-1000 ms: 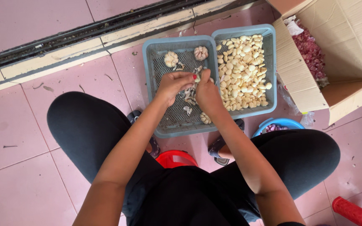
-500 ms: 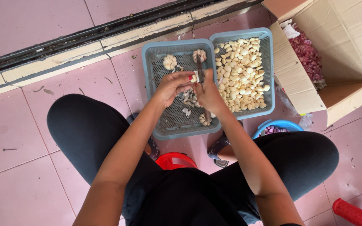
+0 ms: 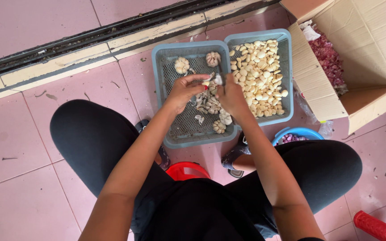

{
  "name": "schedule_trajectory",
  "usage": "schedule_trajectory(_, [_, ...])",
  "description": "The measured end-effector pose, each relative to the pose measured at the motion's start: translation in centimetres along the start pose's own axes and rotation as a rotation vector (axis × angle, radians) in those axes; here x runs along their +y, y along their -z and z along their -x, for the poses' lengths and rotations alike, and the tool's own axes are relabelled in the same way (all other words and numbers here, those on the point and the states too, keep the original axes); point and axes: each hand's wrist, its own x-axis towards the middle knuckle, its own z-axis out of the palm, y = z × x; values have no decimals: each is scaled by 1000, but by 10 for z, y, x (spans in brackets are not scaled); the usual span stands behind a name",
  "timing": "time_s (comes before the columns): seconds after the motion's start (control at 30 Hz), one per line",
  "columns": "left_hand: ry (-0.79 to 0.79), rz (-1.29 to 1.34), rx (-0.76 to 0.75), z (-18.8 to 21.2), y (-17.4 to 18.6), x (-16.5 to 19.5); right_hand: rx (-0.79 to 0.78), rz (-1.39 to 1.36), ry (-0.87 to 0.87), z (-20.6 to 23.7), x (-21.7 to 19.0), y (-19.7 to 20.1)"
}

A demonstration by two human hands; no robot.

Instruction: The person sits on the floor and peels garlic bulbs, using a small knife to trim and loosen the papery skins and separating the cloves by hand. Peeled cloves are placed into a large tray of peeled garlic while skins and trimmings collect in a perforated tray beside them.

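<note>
I see both hands meet over the left grey basket [image 3: 166,67]. The left hand [image 3: 185,91] pinches a small pale garlic clove [image 3: 207,83] between curled fingertips. The right hand [image 3: 231,96] is closed round a thin dark knife [image 3: 220,73], its tip at the clove. Whole bulbs [image 3: 182,65] and papery skins lie in this basket; peeled cloves [image 3: 259,76] fill the basket just right of it.

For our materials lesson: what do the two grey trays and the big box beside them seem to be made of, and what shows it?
Grey trays: probably moulded plastic, matt, judging by the perforated mesh floors and rounded rims.
Box: brown corrugated cardboard, dull finish, with folded flaps and creased edges.
</note>
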Motion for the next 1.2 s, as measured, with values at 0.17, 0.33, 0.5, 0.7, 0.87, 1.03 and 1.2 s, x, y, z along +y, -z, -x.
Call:
schedule_trajectory(0.17, [-135,71,17,1,-3,0,-44,51,8,0,5,-5])
schedule_trajectory(0.33, [-207,-55,52,2,-9,1,-89,36,1,1,-1,0])
schedule_trajectory(0.5, [-327,-274,107,10,-22,15,-117,-75,-60,9,-21,14])
schedule_trajectory(0.7, [-355,-367,28,18,-36,24,-34,-269,-65,7,-5,2])
schedule_trajectory(0.87, [-484,-729,68,8,-16,11,291,-52,6,-19,54,46])
schedule_trajectory(1.03, [-207,-873,189,-3,8,-16,483,-222,-203,-7,73,99])
schedule_trajectory(1.2, [-280,-977,301,-9,14,-23,187,-132,-200,1,32,45])
